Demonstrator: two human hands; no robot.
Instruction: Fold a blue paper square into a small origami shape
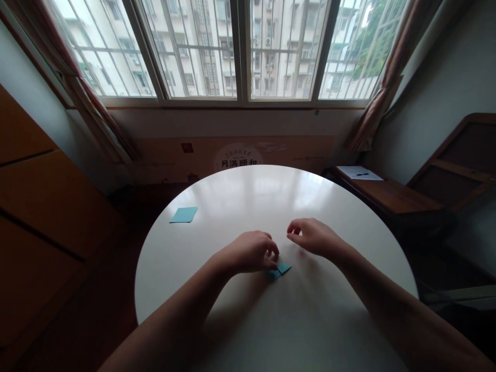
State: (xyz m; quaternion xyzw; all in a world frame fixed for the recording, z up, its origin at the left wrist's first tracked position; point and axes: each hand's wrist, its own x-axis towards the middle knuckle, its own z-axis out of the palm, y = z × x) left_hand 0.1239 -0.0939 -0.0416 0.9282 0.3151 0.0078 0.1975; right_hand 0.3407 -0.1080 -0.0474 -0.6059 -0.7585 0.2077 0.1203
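My left hand [250,251] rests on the round white table [240,196] with its fingers curled down onto a small folded teal paper [279,269], pressing on it; part of the paper is hidden under the hand. My right hand [313,236] hovers just to the right of it, a little above the table, with fingers curled loosely and thumb and forefinger close together, and nothing that I can see in it. A flat teal sheet of paper [183,214] lies apart at the table's left.
A dark wooden side table [387,194] with a white sheet and pen [359,173] stands at the right. Wooden cabinets [42,206] fill the left. Behind the table are a cardboard box [236,154], a barred window and curtains.
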